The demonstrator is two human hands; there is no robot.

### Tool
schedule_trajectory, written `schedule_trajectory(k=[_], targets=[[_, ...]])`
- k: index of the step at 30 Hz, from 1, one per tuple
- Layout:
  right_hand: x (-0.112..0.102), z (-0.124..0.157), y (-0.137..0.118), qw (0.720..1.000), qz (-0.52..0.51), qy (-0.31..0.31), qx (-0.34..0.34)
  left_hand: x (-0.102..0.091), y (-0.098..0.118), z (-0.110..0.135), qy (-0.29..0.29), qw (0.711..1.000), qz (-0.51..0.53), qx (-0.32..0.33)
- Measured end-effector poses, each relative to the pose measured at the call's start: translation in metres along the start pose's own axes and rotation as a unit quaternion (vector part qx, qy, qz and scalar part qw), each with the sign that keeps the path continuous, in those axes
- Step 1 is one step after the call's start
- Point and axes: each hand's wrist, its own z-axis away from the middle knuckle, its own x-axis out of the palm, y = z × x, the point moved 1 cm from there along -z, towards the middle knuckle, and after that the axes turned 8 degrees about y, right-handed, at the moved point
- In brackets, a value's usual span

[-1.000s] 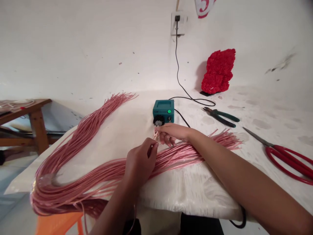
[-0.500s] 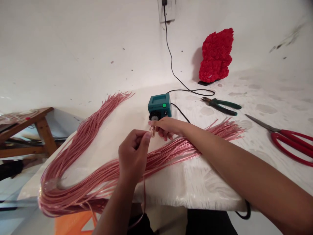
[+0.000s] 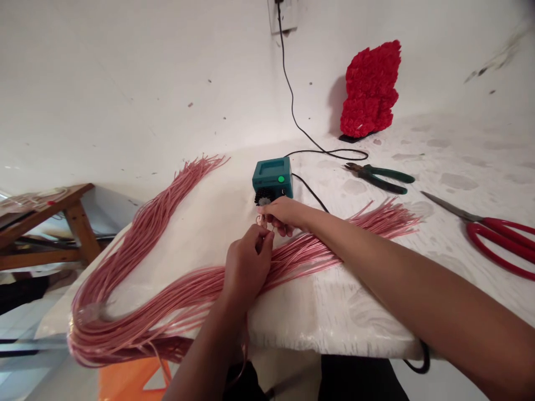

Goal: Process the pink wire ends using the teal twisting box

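Observation:
My left hand [image 3: 248, 259] is closed in a pinch on the end of a pink plastic-coated wire [image 3: 246, 328], whose tail hangs over the table's front edge. Close above it, my right hand [image 3: 286, 214] has its thumb and forefinger pinched on a small copper-coloured loop [image 3: 261, 221]; its other fingers curl below. Both sets of fingertips are right in front of a teal box [image 3: 272, 174] with a green dot and a black ridged wheel [image 3: 263, 196] on its front. Under my hands runs a thick bundle of pink wires [image 3: 175, 301], bent in a U.
Green-handled pliers [image 3: 380, 177] and red-handled scissors [image 3: 497, 234] lie to the right. Behind them stands a red ruffled ornament [image 3: 370, 92]. A black cable [image 3: 292, 106] runs from the wall socket to the table. A wooden bench [image 3: 79, 228] and an orange stool [image 3: 134, 381] are at left.
My left hand has moved right and slightly toward the right hand, with the wire in its fingers. My right hand has stayed nearly in place at the box.

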Motion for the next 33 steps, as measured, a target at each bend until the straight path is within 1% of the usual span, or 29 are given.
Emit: schedule_trajectory(k=[5, 13, 25, 33], targets=[[0.0003, 0.0018, -0.0005, 1.0, -0.008, 0.003, -0.003, -0.0007, -0.0009, 0.0017, 0.003, 1.0, -0.026, -0.006], [-0.0002, -0.0001, 0.0027, 1.0, -0.023, -0.005, -0.011, -0.006, -0.0041, 0.0055, 0.034, 0.998, -0.042, -0.035], [-0.0008, -0.0053, 0.0072, 0.999, -0.022, -0.003, -0.031, -0.0045, -0.0086, 0.0036, 0.033, 0.996, -0.044, -0.072], [0.0006, -0.0026, 0.0059, 0.999, -0.018, 0.004, -0.033, -0.0047, -0.0087, 0.0026, 0.039, 0.995, -0.041, -0.08]])
